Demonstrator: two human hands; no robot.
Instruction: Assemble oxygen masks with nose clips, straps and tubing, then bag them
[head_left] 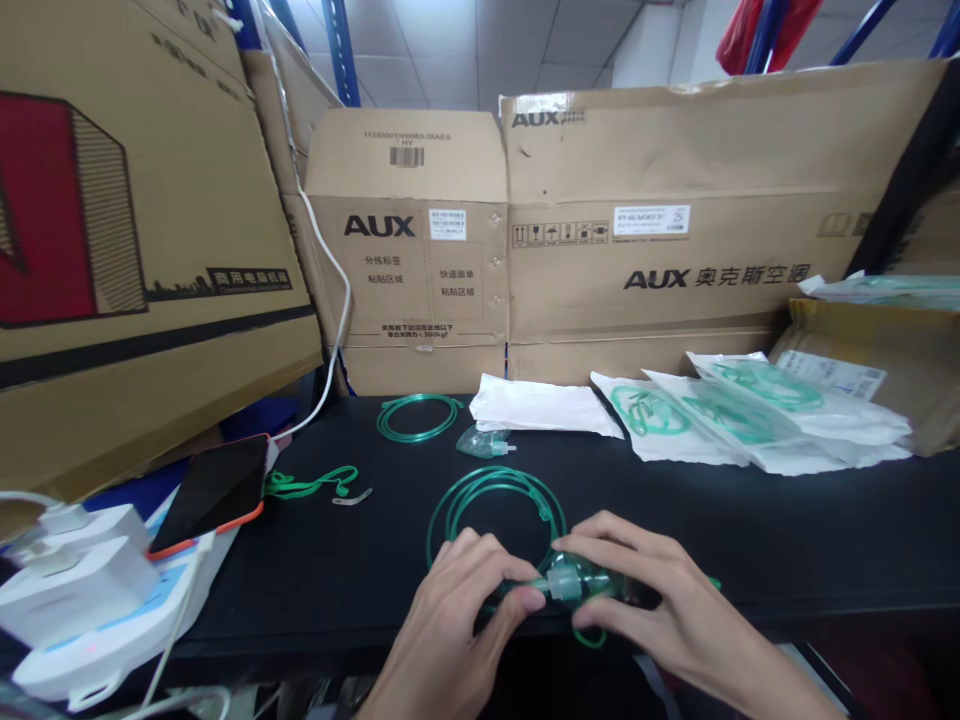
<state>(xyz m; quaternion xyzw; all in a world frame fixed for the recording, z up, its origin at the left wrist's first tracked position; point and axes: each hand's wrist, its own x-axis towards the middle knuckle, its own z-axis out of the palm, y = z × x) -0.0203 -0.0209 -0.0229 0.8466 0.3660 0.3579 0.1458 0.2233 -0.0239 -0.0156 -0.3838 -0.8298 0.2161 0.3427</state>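
Note:
Near the front edge of the black table, my right hand (637, 580) is closed around a clear green oxygen mask (600, 583). The mask's pale connector (564, 582) points left, toward my left hand (480, 590). Thumb and fingers of that hand pinch the end of the green tubing (538, 585) right at the connector; whether it is fully pushed on, I cannot tell. The rest of this tubing lies in a loose coil (499, 478) just behind my hands. Part of the mask is hidden by my right fingers, and a thin green strap (589, 638) hangs below it.
Farther back lie another tubing coil (420, 418), a small clear mask (486, 442) and white packaging (544, 405). Several bagged mask sets (750, 415) spread at right. A phone (214, 490), green strap (311, 483) and power strip (112, 640) occupy the left. Cardboard boxes (420, 250) wall the back.

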